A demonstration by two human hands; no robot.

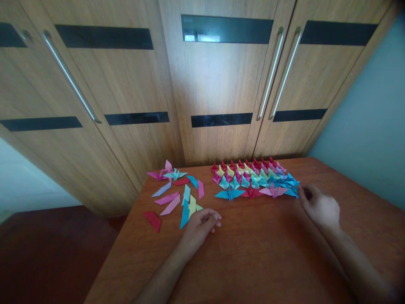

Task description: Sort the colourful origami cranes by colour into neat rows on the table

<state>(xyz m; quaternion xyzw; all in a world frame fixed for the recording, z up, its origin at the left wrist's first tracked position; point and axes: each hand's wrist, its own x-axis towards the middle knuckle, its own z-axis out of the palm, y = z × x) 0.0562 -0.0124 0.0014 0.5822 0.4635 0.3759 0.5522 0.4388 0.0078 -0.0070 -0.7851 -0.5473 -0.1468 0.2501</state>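
My right hand [321, 207] is at the right end of the front row of folded paper cranes. Its thumb and index finger pinch the tip of a blue paper crane [291, 192]. In that row lie another blue crane [230, 194], a red crane [251, 192] and a pink crane [273, 191]. My left hand [202, 223] rests on the table with fingers loosely curled and thumb near the index finger; nothing shows in it. Just beyond it are a yellow folded strip [192, 205] and a blue folded strip [184, 216].
Behind the front row stand several tight rows of small cranes [245, 173]. Loose folded pieces, including a red one [153, 221], lie at the left of the wooden table [247, 257], near a pink crane [161, 174]. Wooden cupboard doors [218, 84] rise behind, a wall [370, 126] at right.
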